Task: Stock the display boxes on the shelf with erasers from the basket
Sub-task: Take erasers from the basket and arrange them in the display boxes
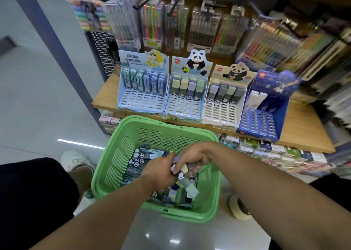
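Reaching down into green plastic basket [133, 135] on floor: both forearms extended, hands meeting above loose panda erasers [138, 161]. Left hand [161, 170] and right hand [197, 157], fingers curled, jointly grasp eraser bundle [185, 175]. Four display boxes [182, 99] on wooden shelf [303, 128], partly filled.

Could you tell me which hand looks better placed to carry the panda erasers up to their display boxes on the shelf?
Probably the right hand: its grip already wraps a bundle of erasers, and the panda display boxes stand up on its side. The left hand only steadies that bundle.
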